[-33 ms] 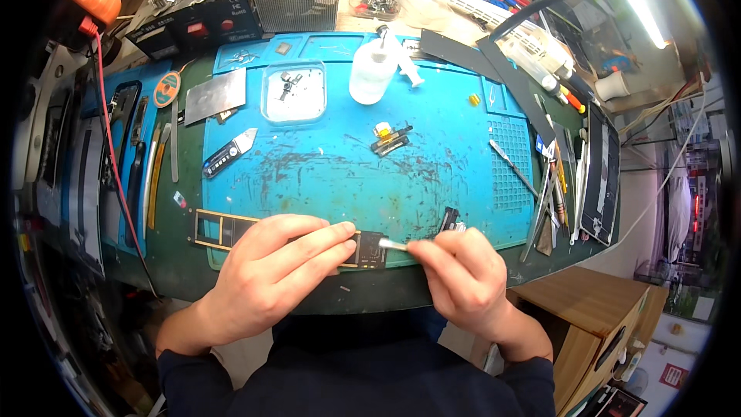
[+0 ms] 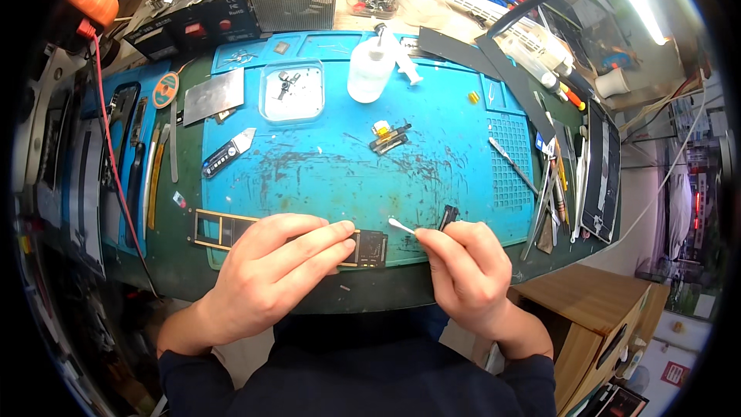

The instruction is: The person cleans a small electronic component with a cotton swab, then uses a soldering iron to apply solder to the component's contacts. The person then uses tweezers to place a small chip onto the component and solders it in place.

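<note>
Hands at the circuit strip

Circuit strip (image 2: pixel 224 229) lies lengthwise left to right along the blue mat's (image 2: pixel 324 170) lower edge, low in the frame. Left hand (image 2: pixel 270 274) presses flat on it, fingers pointing right. Right hand (image 2: pixel 463 266) pinches a cotton swab (image 2: pixel 401 226), tip aimed left toward the strip's dark end.

2 hands (image 2: pixel 266 278) – 1 swab (image 2: pixel 400 225) – 1 bottle (image 2: pixel 370 69)

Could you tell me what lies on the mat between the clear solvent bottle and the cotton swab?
In the head view, a small yellow-and-black part lies between the solvent bottle and the cotton swab; otherwise only scuffed blue mat.
</note>
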Action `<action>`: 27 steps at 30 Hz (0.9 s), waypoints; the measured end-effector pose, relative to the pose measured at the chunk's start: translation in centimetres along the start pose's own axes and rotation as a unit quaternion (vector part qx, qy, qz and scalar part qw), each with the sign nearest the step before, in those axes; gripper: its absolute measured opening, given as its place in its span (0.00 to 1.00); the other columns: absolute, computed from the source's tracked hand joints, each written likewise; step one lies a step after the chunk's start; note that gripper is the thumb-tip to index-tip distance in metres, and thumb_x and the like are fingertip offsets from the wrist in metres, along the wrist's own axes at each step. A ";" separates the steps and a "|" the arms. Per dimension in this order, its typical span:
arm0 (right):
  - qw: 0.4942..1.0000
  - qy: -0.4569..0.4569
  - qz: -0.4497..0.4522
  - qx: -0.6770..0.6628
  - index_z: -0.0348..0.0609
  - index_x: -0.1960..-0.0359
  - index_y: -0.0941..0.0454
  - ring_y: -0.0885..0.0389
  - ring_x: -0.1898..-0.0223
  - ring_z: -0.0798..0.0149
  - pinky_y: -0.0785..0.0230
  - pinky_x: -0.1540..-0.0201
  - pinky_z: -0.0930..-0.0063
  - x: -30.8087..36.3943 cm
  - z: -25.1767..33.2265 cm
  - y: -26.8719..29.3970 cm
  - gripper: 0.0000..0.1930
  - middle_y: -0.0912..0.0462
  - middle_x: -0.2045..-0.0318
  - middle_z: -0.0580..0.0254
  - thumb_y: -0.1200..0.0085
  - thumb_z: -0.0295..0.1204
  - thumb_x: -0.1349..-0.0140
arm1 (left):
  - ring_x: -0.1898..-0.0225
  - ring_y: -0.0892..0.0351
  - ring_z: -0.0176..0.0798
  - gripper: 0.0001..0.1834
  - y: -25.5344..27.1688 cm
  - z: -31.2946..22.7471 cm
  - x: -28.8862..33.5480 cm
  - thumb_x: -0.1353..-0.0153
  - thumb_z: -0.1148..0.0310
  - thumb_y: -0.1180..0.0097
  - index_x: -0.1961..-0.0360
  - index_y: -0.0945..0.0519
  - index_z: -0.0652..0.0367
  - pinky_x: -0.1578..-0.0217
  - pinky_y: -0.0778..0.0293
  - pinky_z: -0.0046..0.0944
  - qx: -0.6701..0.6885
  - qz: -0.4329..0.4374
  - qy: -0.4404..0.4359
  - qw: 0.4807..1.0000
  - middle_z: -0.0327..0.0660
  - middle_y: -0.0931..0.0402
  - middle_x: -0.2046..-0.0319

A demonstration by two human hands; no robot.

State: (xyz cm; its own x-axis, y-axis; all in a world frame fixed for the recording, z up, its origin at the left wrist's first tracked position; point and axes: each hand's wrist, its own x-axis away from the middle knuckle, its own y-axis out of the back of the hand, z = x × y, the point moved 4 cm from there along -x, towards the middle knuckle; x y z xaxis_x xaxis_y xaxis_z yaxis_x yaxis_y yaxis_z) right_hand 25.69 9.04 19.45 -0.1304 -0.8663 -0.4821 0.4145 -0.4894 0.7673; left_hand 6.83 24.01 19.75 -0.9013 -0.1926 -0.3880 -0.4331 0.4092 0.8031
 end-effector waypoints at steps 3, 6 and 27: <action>0.999 0.011 0.018 -0.029 0.34 0.54 0.12 0.23 0.71 0.58 0.28 0.70 0.67 0.4 0.1 0.4 0.21 0.20 0.66 0.58 0.35 0.11 0.53 | 0.47 0.15 0.45 0.21 0.1 -0.1 0.0 0.45 0.73 0.29 0.48 0.12 0.64 0.50 0.16 0.44 -0.002 0.002 0.000 1.000 0.42 0.12 0.44; 1.000 -0.001 0.012 -0.013 0.35 0.55 0.12 0.23 0.71 0.58 0.28 0.70 0.67 0.4 0.2 0.1 0.20 0.20 0.65 0.58 0.35 0.11 0.53 | 0.47 0.15 0.45 0.21 0.0 -0.1 -0.1 0.45 0.73 0.29 0.48 0.12 0.64 0.50 0.16 0.44 -0.003 0.003 -0.003 1.000 0.43 0.12 0.44; 0.992 -0.029 0.043 -0.119 0.38 0.58 0.13 0.19 0.69 0.56 0.25 0.69 0.65 0.2 -0.7 0.8 0.17 0.19 0.65 0.58 0.32 0.13 0.52 | 0.47 0.15 0.44 0.22 0.0 -0.1 0.0 0.45 0.73 0.29 0.47 0.12 0.64 0.50 0.16 0.43 -0.008 0.001 0.003 1.000 0.42 0.12 0.44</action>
State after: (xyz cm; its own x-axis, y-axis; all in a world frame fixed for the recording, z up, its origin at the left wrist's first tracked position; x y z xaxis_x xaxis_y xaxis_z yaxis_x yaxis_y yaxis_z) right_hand 26.64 8.59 19.68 -0.1342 -0.9114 -0.3891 0.6267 -0.3822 0.6791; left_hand 6.85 23.90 19.83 -0.9024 -0.1974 -0.3829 -0.4307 0.3958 0.8111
